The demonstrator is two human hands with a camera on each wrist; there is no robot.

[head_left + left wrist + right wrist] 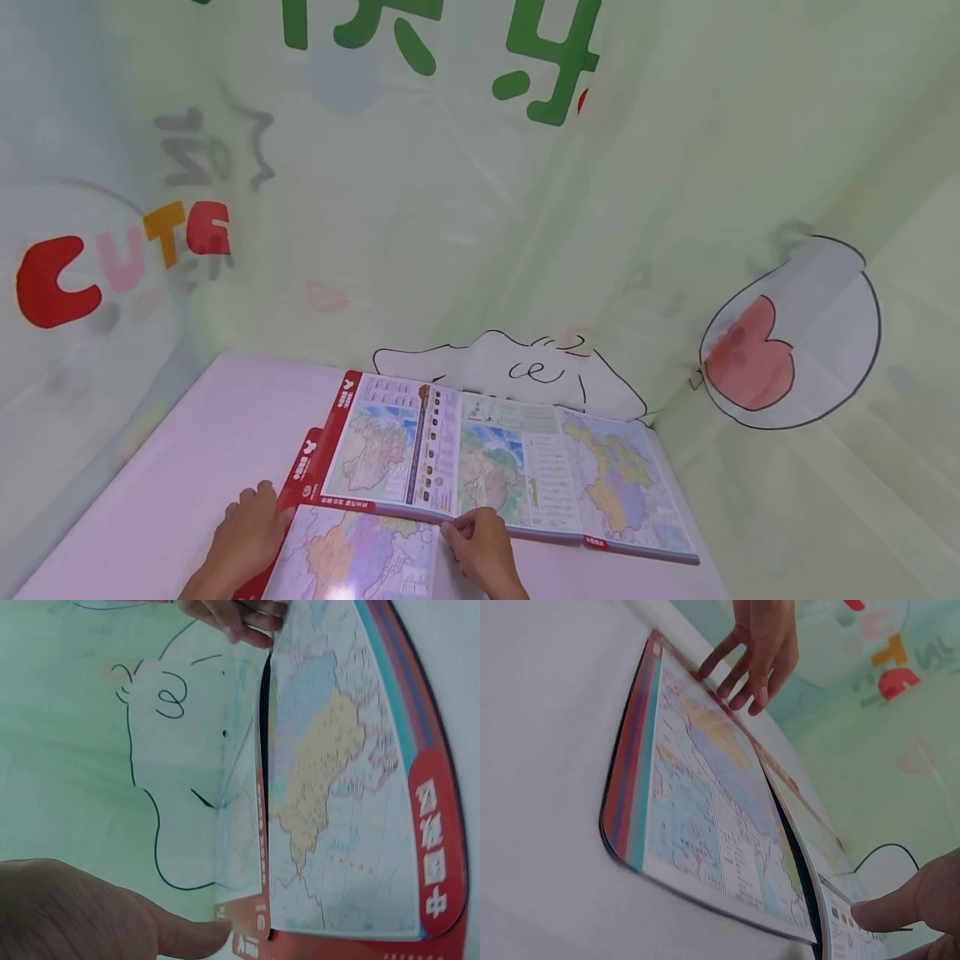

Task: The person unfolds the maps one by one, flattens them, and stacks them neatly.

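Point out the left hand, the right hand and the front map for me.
Left hand (246, 532): head view, back of the hand.
Right hand (485, 543): head view, back of the hand.
Front map (324, 761): left wrist view, yellow printed area.

left grip (246, 533), right grip (486, 546): 2; large maps (352, 550): 4; red side strips (334, 429): 2; CUTE letters (33, 283): 4; table (187, 442): 1

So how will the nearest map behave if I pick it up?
The nearest map may be slippery, given the glare on its face. Its colour-banded edge suggests several stacked sheets, so it could fan open when lifted. Lying flat, it seems unlikely to roll.
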